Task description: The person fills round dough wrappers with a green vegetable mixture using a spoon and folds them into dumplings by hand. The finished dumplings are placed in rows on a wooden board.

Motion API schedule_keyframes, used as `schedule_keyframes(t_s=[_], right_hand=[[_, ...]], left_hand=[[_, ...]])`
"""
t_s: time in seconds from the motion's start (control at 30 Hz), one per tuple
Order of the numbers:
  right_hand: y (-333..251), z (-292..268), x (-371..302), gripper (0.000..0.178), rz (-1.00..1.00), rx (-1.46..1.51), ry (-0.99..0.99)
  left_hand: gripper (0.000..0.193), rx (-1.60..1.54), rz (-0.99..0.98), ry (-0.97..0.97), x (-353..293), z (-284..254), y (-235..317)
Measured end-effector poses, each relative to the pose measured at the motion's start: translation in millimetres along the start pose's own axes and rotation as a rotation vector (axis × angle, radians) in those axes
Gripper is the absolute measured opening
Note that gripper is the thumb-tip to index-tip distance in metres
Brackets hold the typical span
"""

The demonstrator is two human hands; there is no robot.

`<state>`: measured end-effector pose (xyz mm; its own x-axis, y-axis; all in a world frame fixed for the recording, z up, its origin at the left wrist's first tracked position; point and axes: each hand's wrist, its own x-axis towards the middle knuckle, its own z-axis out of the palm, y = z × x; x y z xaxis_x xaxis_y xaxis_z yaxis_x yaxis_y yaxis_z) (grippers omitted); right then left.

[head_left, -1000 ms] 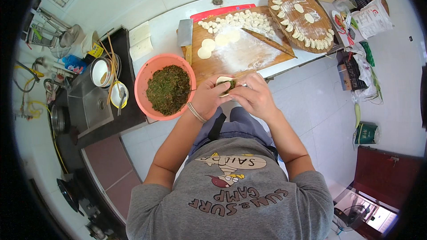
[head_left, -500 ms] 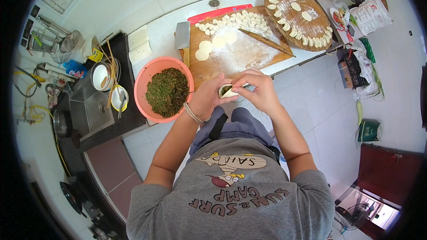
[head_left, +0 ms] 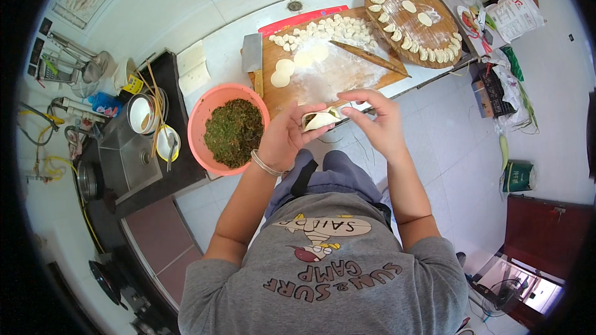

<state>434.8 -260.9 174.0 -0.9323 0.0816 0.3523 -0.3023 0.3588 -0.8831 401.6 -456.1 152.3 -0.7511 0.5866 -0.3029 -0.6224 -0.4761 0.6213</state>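
Note:
A half-folded dumpling (head_left: 321, 120) with green filling showing at its opening rests in my left hand (head_left: 280, 139), the fingers beneath and the thumb on top. At its right end is my right hand (head_left: 383, 125), thumb and forefinger spread apart with nothing between them; whether the thumb tip touches the dough I cannot tell. Just left of my left hand stands a pink basin (head_left: 197, 142) of chopped green filling (head_left: 231, 133). Beyond my hands lies a floured wooden board (head_left: 276, 102) with round wrappers (head_left: 280, 79), many small dough pieces (head_left: 335, 25) and a rolling pin (head_left: 366, 56).
A cleaver (head_left: 252, 56) lies on the board's left edge. Far right, a round wooden board (head_left: 428, 18) carries finished dumplings and two wrappers. To the left are a sink (head_left: 127, 161), stacked bowls with chopsticks, and a yellow-rimmed dish (head_left: 165, 142) with a spoon.
My right thumb and forefinger have come off the dough and spread apart, moving slightly right. The dumpling now lies more sideways in my left hand, its edges partly brought together.

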Motion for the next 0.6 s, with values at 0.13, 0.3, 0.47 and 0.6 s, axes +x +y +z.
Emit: schedule_keyframes(t_s=[0.13,0.3,0.47,0.6], right_hand=[[26.7,-7.9,-14.3,0.017,0.277,0.367,-0.078],[33.2,6.1,-25.0,0.025,0.39,0.599,-0.08],[35.7,8.0,-23.7,0.02,0.365,0.505,-0.042],[31.3,4.8,-24.1,0.013,0.199,0.185,-0.027]], left_hand=[[0.055,-0.063,-0.006,-0.067,-2.0,0.2,5.5],[0.056,-0.04,-0.015,-0.091,1.1,-1.7,2.8],[0.054,0.027,-0.021,-0.059,3.6,-1.2,1.1],[0.056,0.108,-0.028,-0.065,7.1,-2.3,-1.2]])
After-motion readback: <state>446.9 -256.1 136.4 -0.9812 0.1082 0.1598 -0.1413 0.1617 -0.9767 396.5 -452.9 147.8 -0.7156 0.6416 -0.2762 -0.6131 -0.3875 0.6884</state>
